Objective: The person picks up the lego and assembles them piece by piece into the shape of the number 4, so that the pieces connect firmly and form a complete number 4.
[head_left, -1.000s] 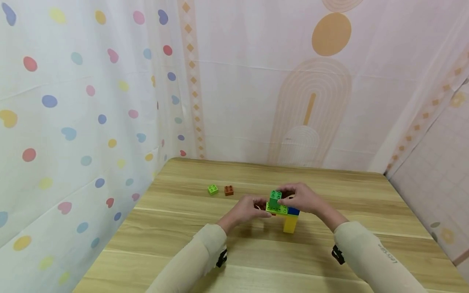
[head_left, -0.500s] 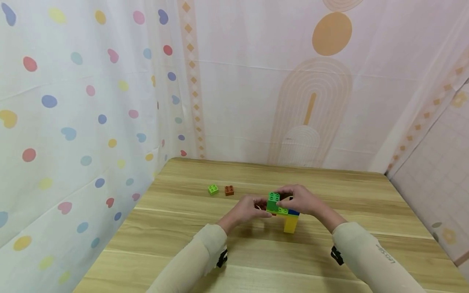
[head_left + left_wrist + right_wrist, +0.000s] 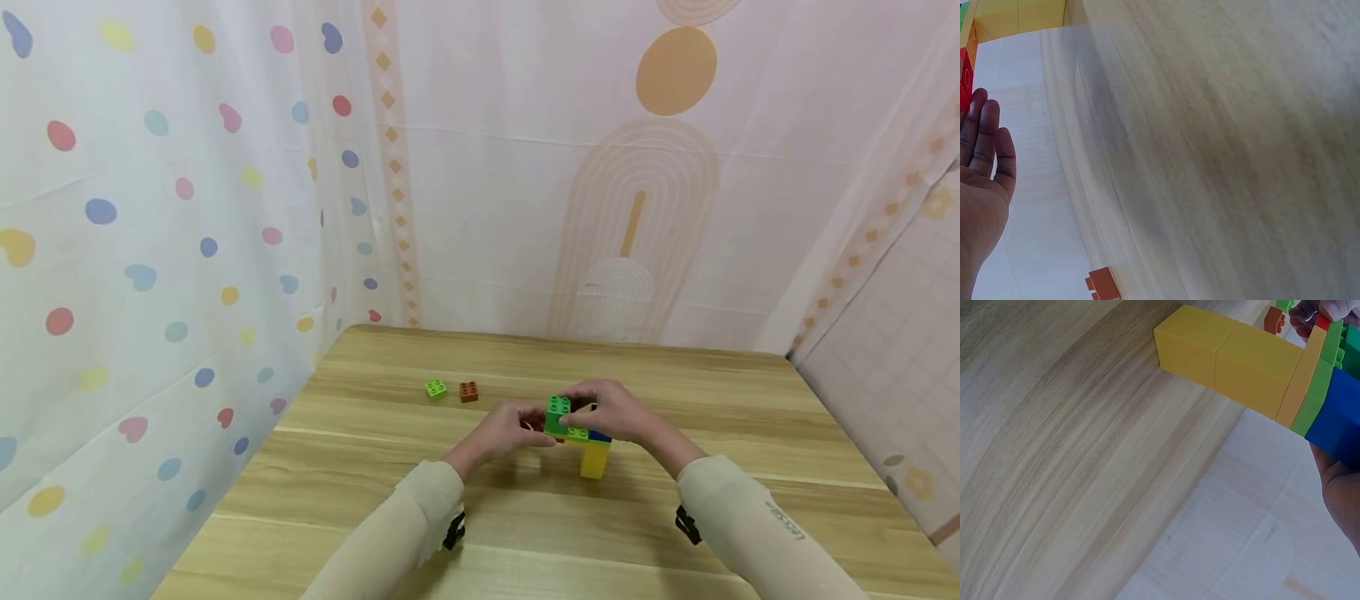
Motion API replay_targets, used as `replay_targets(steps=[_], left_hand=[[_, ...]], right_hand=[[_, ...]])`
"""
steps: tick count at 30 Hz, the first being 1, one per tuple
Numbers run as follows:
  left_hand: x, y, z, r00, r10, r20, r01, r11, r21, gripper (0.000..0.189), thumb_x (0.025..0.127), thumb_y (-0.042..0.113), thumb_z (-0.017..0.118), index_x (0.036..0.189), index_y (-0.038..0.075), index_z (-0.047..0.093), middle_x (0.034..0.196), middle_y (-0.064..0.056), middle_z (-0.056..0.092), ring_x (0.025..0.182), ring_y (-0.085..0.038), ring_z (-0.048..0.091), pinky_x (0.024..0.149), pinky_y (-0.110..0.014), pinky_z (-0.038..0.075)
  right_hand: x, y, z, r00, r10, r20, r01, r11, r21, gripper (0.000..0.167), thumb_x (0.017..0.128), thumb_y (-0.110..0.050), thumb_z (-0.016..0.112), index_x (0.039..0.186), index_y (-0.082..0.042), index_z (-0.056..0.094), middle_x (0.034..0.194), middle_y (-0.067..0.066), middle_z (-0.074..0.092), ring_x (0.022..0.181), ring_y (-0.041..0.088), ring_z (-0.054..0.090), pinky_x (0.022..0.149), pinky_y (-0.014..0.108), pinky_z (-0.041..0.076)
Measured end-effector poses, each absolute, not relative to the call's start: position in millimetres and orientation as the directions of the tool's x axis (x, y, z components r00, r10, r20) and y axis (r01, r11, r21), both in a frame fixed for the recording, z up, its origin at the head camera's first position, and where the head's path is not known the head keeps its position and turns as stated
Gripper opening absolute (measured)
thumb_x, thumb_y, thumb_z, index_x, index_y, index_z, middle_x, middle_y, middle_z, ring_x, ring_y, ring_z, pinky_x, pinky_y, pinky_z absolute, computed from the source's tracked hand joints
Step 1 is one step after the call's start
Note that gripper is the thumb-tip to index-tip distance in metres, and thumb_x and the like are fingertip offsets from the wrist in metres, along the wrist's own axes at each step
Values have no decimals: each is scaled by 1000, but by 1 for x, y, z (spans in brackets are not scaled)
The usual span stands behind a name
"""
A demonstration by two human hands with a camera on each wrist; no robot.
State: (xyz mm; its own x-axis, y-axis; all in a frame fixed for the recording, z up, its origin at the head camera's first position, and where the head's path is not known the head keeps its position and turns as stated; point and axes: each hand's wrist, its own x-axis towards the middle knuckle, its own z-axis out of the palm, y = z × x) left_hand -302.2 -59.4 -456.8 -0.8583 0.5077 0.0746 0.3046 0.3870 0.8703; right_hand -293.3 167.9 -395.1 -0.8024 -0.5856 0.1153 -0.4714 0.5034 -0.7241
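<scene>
Two stacked yellow blocks (image 3: 1229, 353) form a post standing on the table. An orange-yellow layer (image 3: 1300, 378) and a lime green plate (image 3: 578, 433) lie across its top and reach out to the left. A blue block (image 3: 1338, 419) sits on the plate's right end. My right hand (image 3: 615, 411) pinches a green block (image 3: 555, 423) at the plate's left end. Under that overhanging end, my left hand (image 3: 501, 429) holds a red block (image 3: 965, 78) between thumb and fingers. The right fingertips behind the green block are partly hidden.
A lime green block (image 3: 436, 390) and a brown block (image 3: 468, 392) lie on the wooden table (image 3: 360, 517), farther back to the left. Patterned curtains (image 3: 480, 208) hang behind the table and along its left side.
My right hand has shifted the green block slightly left and down onto the plate's left end. The left hand has stayed at the overhanging end.
</scene>
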Motion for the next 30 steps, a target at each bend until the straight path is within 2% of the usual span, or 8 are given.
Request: replay_targets(steps=[12, 21, 30], left_hand=[[-300, -58, -456, -852, 519, 65, 272, 332, 903, 27, 86, 21, 80, 112, 16, 73, 94, 4, 71, 87, -13, 64, 78, -29, 53], [-299, -56, -455, -863, 501, 66, 275, 356, 893, 20, 85, 21, 80, 104, 15, 74, 89, 2, 69, 82, -14, 62, 72, -29, 51], [-301, -56, -457, -858, 507, 78, 290, 353, 890, 23, 85, 21, 81, 106, 15, 74, 89, 2, 69, 81, -13, 61, 71, -28, 51]], right_hand=[[-296, 166, -393, -800, -587, 121, -488, 521, -700, 33, 90, -19, 75, 118, -2, 71, 104, 3, 70, 91, 15, 67, 78, 33, 55], [-293, 164, -391, -799, -590, 114, -483, 518, -706, 29, 90, -18, 75, 116, -6, 73, 104, 1, 70, 92, 15, 66, 79, 34, 54], [-293, 165, -395, -790, -597, 138, -502, 502, -704, 28, 89, -17, 76, 114, -6, 74, 101, 0, 69, 91, 15, 66, 77, 31, 54]])
